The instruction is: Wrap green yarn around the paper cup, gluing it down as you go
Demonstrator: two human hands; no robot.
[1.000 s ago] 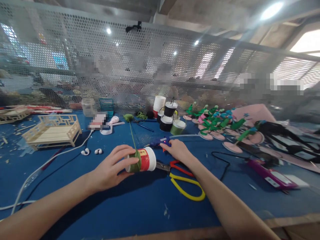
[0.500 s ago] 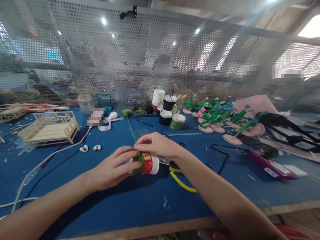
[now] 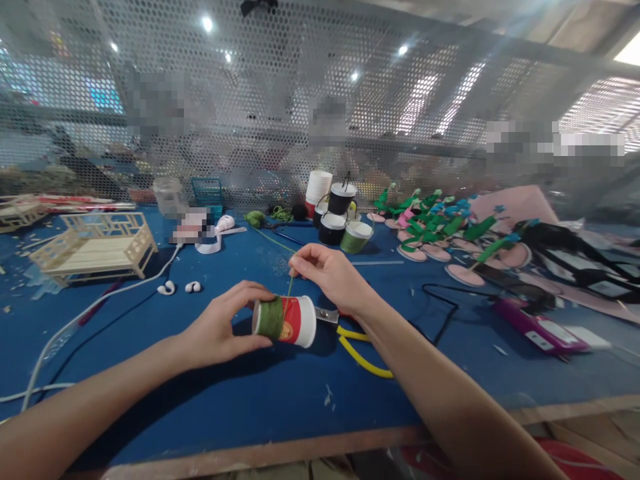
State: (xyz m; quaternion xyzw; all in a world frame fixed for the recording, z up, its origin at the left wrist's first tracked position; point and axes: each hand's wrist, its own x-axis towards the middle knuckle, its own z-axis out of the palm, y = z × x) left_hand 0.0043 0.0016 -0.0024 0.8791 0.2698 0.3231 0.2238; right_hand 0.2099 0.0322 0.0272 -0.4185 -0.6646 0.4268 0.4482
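My left hand [image 3: 220,327] grips a red and white paper cup [image 3: 290,321] lying on its side above the blue table [image 3: 250,407]. Green yarn [image 3: 271,317] is wound around the cup's base end. My right hand [image 3: 330,273] pinches the green yarn strand just above the cup and holds it taut. The strand runs back across the table to a small green yarn ball [image 3: 255,217] near the mesh wall.
Yellow-handled scissors [image 3: 360,347] lie just right of the cup. A wooden model bed [image 3: 93,248] stands at the left, with white earbuds [image 3: 177,287] and a white cable nearby. Cups and pots [image 3: 340,227], green and pink craft pieces [image 3: 430,233] and a purple tool [image 3: 540,330] fill the right.
My right hand left the glue gun area, came to the cup and took the yarn strand, then lifted it up. The cup turned slightly in my left hand.
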